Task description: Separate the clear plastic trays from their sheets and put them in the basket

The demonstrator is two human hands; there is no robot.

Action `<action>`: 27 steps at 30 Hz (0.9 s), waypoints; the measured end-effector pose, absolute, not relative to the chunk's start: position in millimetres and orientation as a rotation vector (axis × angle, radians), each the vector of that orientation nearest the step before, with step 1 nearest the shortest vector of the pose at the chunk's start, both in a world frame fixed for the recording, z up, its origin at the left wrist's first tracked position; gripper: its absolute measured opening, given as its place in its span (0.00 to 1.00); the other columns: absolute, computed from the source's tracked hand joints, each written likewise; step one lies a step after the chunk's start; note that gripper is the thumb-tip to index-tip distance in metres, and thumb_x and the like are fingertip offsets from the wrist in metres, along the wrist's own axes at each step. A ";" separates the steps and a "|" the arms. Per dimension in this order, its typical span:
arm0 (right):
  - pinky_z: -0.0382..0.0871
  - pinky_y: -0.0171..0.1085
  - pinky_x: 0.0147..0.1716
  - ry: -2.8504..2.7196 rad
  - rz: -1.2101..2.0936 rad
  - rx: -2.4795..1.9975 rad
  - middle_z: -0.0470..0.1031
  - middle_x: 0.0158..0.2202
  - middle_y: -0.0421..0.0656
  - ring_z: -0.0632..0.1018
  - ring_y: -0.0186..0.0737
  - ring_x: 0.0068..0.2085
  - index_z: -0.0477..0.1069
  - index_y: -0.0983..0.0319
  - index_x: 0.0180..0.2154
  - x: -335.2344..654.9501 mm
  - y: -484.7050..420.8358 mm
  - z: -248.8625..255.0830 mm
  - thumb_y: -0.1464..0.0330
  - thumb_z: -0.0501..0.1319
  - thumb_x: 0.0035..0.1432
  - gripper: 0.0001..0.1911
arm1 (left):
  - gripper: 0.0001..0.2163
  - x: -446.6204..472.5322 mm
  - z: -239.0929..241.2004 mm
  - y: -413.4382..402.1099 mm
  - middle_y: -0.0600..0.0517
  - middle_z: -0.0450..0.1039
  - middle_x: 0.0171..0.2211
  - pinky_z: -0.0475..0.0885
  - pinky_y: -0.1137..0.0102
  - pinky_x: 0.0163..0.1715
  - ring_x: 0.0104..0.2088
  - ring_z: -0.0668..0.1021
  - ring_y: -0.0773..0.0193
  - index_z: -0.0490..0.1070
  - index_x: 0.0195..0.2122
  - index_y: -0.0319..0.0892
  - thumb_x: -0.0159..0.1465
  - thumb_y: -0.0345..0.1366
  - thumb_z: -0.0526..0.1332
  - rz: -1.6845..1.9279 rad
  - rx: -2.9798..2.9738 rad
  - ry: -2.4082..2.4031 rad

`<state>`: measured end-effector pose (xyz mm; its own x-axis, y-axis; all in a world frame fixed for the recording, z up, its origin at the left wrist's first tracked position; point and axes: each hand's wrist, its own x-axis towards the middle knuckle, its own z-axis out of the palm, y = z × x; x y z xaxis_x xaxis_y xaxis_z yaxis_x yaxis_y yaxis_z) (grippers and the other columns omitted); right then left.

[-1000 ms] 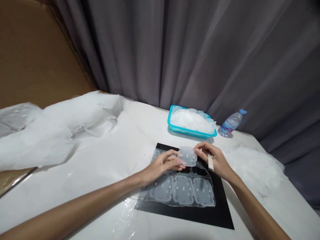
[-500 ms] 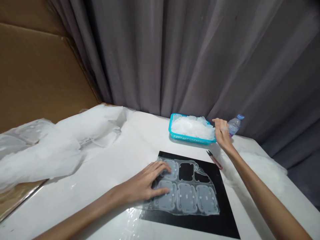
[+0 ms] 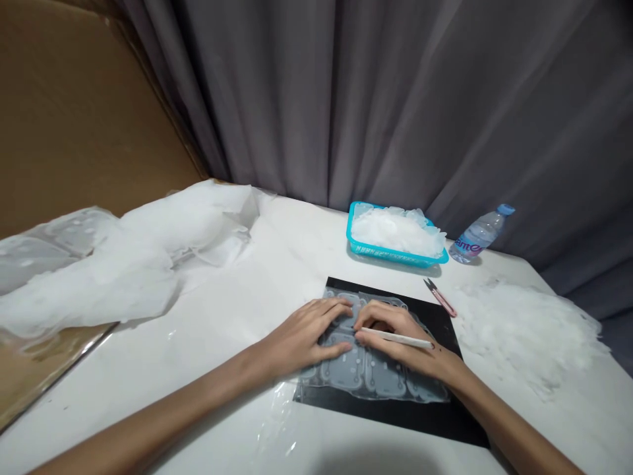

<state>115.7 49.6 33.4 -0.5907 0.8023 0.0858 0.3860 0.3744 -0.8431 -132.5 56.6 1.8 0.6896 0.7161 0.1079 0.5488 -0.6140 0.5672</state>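
Note:
A translucent moulded silicone-like sheet with rounded rectangular panels lies on a black mat. My left hand rests on the sheet's left part, fingers spread and thumb apart. Close beside it, my right hand is closed around a slim white pen-shaped tool. The tool's tip points left, down at the sheet between the panels; whether it touches, I cannot tell. My right hand hides the sheet's upper right part.
Behind the mat stands a blue basket heaped with translucent white pieces. A water bottle is right of it. Pink-handled thread snips lie by the mat. Crumpled sheets lie left, a translucent pile right; cardboard rises at left.
My right hand has come from the basket's right edge down to the sheet, with the white tool now plainly in it. My left hand stays on the sheet. The view has shifted slightly.

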 end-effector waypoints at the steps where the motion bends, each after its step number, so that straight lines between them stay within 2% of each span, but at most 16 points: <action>1: 0.70 0.38 0.44 -2.149 1.133 -1.044 0.76 0.43 0.41 0.78 0.40 0.44 0.75 0.57 0.43 117.2 49.5 32.1 0.63 0.63 0.69 0.05 | 0.27 -132.2 0.3 56.3 0.46 0.64 0.68 0.65 0.49 0.65 0.66 0.68 0.47 0.60 0.66 0.49 0.71 0.54 0.59 0.444 2.403 0.980; 11: 0.70 0.39 0.47 -2.206 1.059 -1.011 0.78 0.40 0.40 0.78 0.40 0.43 0.74 0.58 0.40 115.2 42.3 23.9 0.65 0.60 0.71 0.06 | 0.25 -127.9 1.8 53.4 0.47 0.65 0.68 0.65 0.52 0.65 0.66 0.69 0.50 0.65 0.63 0.47 0.69 0.52 0.62 0.500 2.425 1.019; 20: 0.70 0.38 0.47 -2.266 1.008 -1.030 0.75 0.42 0.41 0.77 0.39 0.43 0.71 0.58 0.42 111.0 41.7 25.0 0.67 0.57 0.73 0.05 | 0.23 -126.8 1.3 54.5 0.48 0.68 0.67 0.59 0.54 0.69 0.68 0.67 0.52 0.70 0.58 0.45 0.69 0.53 0.62 0.519 2.519 1.021; 27: 0.70 0.43 0.47 -2.443 0.764 -0.988 0.74 0.43 0.46 0.76 0.45 0.45 0.68 0.58 0.44 114.3 35.3 21.4 0.68 0.51 0.75 0.08 | 0.25 -127.0 0.2 54.1 0.49 0.66 0.68 0.57 0.54 0.70 0.68 0.67 0.52 0.71 0.59 0.46 0.69 0.56 0.60 0.508 2.487 1.034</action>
<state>114.3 35.3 21.4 -0.6726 0.7242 0.1523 0.5085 0.6018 -0.6158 -127.0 54.1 0.2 0.6608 0.7297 0.1758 0.5852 -0.6475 0.4881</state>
